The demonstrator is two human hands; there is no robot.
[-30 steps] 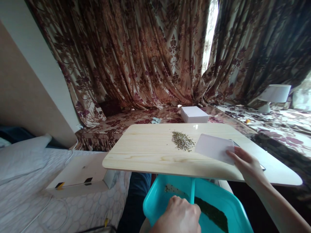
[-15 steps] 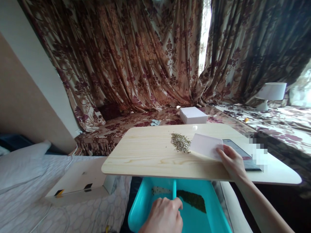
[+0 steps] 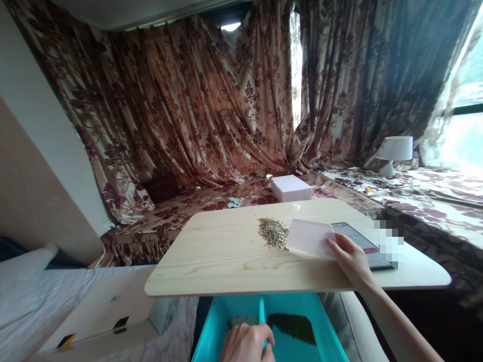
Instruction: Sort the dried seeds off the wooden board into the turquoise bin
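My right hand [image 3: 349,256] grips a white plastic scraper [image 3: 310,237] by its right end. The scraper is tilted over the light wooden tabletop [image 3: 211,251], its left edge beside a scattered pile of small green and pale seeds [image 3: 272,233]. My left hand [image 3: 247,344] is curled over the turquoise bin [image 3: 292,348] below the table, close to its divider [image 3: 261,309]. Its fingertips are hidden, so I cannot tell what they hold. Dark green grains [image 3: 292,328] lie in the bin's right compartment; a few pale seeds [image 3: 241,320] show in the left one.
A tablet [image 3: 362,245] lies on the table by my right forearm. A white box [image 3: 291,188] sits behind the table on a patterned cover. To the left, a cardboard box [image 3: 109,306] rests on a bed. A lamp [image 3: 392,151] stands at the far right.
The camera view has tilted up and turned slightly right, so the table and bin appear lower and further left. Both hands look nearly unmoved relative to table and bin, scraper still held.
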